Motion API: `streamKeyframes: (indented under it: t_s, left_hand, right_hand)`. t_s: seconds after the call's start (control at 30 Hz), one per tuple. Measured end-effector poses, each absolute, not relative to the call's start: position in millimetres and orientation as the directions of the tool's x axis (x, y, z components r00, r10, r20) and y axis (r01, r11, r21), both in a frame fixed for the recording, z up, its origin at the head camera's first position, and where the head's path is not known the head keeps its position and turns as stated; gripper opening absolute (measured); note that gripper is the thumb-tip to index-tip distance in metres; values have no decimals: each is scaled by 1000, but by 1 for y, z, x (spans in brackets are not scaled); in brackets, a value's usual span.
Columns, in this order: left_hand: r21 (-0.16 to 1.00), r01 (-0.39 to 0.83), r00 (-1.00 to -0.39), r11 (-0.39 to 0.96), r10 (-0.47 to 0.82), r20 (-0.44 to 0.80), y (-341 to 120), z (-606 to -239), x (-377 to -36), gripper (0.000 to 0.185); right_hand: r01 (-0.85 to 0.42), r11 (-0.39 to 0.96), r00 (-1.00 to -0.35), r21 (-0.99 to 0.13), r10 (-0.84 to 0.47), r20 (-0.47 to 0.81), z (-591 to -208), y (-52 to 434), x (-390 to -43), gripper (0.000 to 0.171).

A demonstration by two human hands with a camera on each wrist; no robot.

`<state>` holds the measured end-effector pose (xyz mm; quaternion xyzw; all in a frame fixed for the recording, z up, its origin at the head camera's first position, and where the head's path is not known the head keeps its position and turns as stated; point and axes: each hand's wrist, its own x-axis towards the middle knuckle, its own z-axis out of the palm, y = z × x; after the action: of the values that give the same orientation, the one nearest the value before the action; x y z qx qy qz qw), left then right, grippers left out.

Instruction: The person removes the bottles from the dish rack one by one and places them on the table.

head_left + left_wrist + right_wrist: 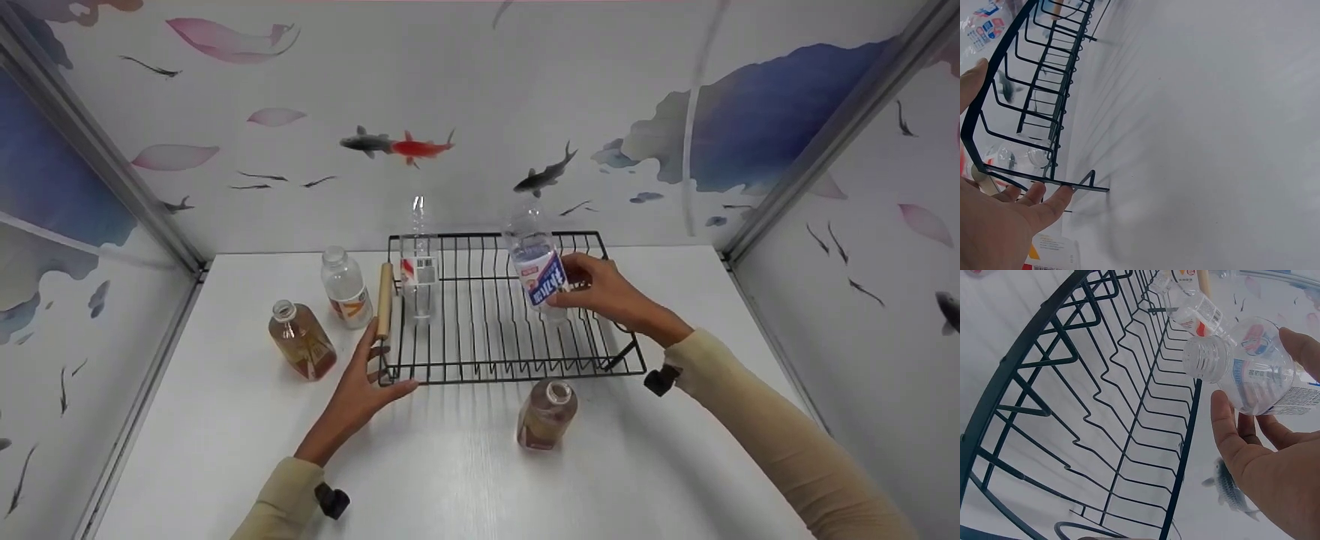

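My right hand [600, 289] holds a clear plastic bottle [536, 262] with a blue, white and red label over the right part of a black wire rack [487, 367]. In the right wrist view its threaded neck [1204, 360] shows, with thumb and fingers on opposite sides of the body. My left hand [360, 394] grips the rack's front left corner, thumb along the front rail and fingers at the side below a wooden handle [385, 300]. Another clear bottle [420, 300] with a red and white label stands in the left part of the rack.
Left of the rack stand a clear bottle [346, 289] with an orange and white label and an amber-tinted bottle [304, 341]. A brownish bottle [546, 416] stands in front of the rack. Patterned panels [480, 90] enclose the white table [450, 480] at back and sides.
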<state>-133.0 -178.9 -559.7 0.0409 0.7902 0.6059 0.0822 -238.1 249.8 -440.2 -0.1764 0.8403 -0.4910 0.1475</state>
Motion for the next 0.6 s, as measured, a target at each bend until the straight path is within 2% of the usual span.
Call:
streamKeyframes:
  t_s: [0.4, 0.6]
  left_hand:
    - [969, -49, -983, 241, 160, -90, -181, -562, -133, 125]
    - [976, -20, -987, 217, 150, -54, -182, -562, -129, 117]
  right_hand:
    - [-152, 455, -883, -877, -462, -87, -442, 255, -231, 70]
    - [-139, 463, -884, -875, -457, -101, -442, 254, -227, 69]
